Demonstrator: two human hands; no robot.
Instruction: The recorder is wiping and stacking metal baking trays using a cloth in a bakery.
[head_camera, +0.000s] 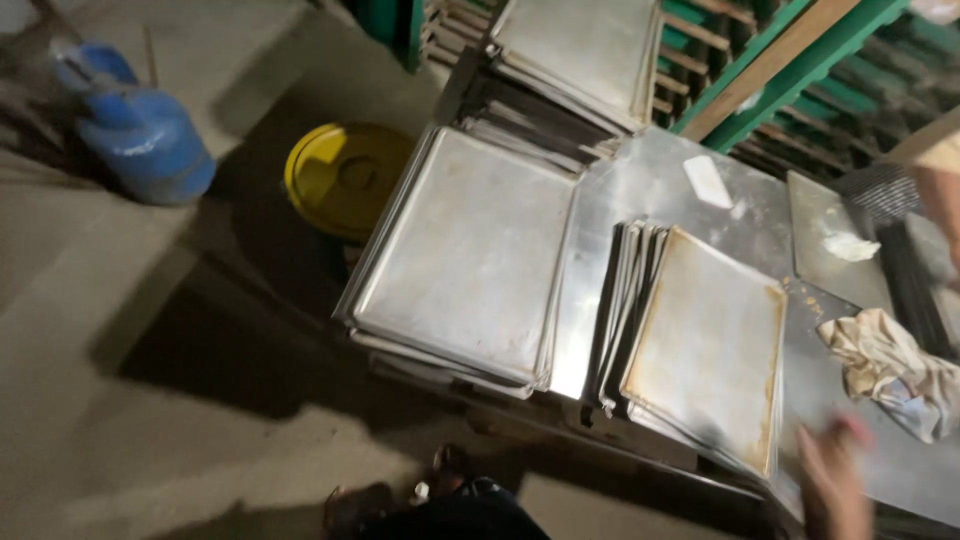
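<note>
Hovering blurred at the lower right, one hand (832, 480) sits just beside the near stack of baking trays (705, 345) on the steel table (650, 185); which hand it is, and whether its grip is open, cannot be told. A crumpled cloth (885, 365) lies right of it. Left is a second tray stack (465, 250), a third (575, 50) farther back. Beyond, on the floor, stand a lidded yellow bucket (345, 178), contents hidden, and a blue gas cylinder (140, 135).

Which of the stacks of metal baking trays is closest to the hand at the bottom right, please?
The stack with the rust-stained, brownish-edged top tray, right of centre. The hand is just beside its lower right corner; the cleaner grey stacks lie further left and behind.
</note>
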